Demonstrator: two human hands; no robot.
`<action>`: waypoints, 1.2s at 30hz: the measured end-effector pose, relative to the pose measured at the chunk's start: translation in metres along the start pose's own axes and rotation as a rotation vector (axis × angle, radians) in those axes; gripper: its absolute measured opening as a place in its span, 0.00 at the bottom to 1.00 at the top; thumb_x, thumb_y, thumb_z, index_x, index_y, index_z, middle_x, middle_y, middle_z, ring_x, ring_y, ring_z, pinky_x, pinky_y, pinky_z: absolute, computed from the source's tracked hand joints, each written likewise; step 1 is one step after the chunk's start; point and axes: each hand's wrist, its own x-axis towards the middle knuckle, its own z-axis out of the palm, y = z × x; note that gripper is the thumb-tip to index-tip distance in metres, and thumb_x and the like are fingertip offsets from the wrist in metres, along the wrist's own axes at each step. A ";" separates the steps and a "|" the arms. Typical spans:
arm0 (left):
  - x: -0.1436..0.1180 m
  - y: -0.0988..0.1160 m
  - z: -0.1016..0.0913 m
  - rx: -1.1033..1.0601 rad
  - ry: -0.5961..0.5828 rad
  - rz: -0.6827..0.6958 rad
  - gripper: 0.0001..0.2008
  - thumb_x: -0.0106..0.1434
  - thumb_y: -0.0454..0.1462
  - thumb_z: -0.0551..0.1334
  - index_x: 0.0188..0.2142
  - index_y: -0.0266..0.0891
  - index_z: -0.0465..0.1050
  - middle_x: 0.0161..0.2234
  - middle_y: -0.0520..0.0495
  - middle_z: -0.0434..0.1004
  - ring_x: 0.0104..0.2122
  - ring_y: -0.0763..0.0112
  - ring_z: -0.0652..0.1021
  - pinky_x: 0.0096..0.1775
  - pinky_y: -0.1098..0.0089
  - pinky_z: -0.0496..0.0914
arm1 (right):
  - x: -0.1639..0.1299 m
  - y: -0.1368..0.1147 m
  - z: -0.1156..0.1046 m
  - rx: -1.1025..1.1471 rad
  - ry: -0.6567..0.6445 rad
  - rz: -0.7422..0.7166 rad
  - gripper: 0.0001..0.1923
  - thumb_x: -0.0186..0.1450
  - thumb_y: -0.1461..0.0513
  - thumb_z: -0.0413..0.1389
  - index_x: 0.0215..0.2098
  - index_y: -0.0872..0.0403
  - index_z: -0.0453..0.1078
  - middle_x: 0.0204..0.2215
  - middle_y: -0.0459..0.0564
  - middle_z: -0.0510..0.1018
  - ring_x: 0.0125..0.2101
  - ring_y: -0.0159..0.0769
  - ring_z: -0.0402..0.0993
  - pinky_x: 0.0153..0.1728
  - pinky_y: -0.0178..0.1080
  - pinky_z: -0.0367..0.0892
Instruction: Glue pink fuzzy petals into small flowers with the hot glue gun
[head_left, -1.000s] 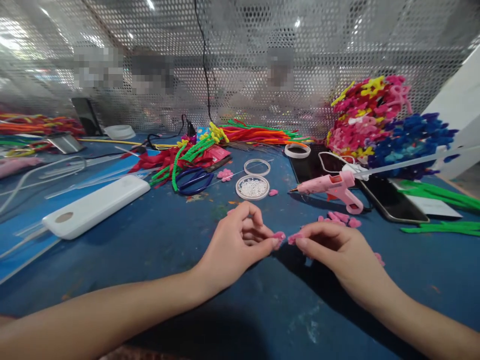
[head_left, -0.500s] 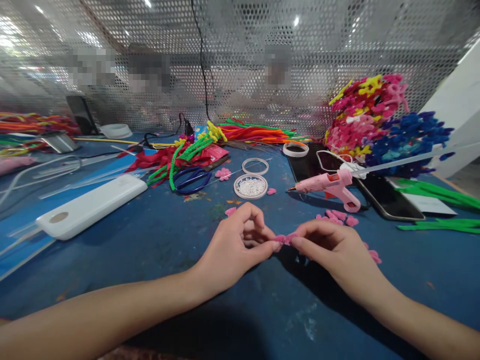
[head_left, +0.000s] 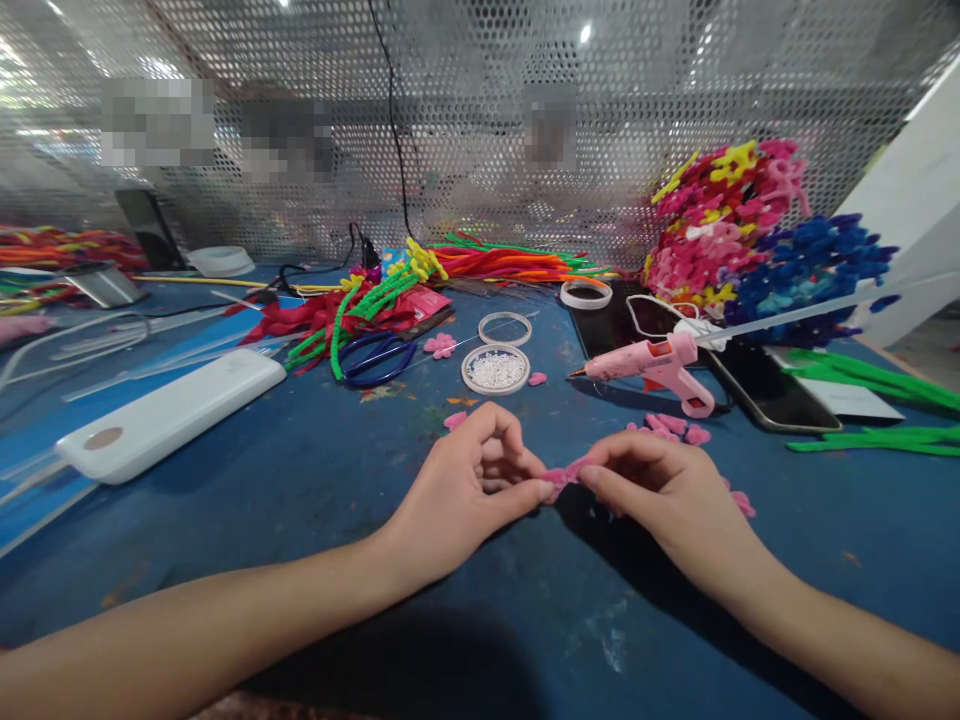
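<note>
Between my two hands is a small pink fuzzy pipe-cleaner piece (head_left: 564,476), held just above the blue table. My left hand (head_left: 472,480) pinches its left end between thumb and fingers. At its right end, the thumb and fingertips of my right hand (head_left: 664,490) are closed on it. The fingertips cover part of the piece, so its full shape is hidden. Beyond my hands lie a round dish of white beads (head_left: 495,370), a pink pipe-cleaner flower (head_left: 440,345) and a pink glue gun (head_left: 649,370). Several loose pink pieces (head_left: 667,426) lie behind my right hand.
A white box-like device (head_left: 172,415) lies at left, near blue-handled pliers or scissors (head_left: 377,360). Pipe-cleaner flowers (head_left: 720,230) are heaped at back right. A dark phone (head_left: 780,385) and green strips (head_left: 877,440) lie at right. Perforated metal (head_left: 480,130) stands behind the table.
The view has shifted slightly, so the table things appear a little further left. Both hands keep their pinch on the pink piece, which now looks straighter between them.
</note>
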 end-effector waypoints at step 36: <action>0.003 0.003 0.002 -0.049 0.041 -0.030 0.16 0.55 0.31 0.65 0.30 0.40 0.54 0.27 0.54 0.77 0.27 0.75 0.77 0.30 0.74 0.70 | -0.002 0.000 0.003 -0.069 0.016 -0.028 0.06 0.56 0.59 0.59 0.25 0.54 0.72 0.19 0.43 0.74 0.19 0.28 0.67 0.21 0.31 0.64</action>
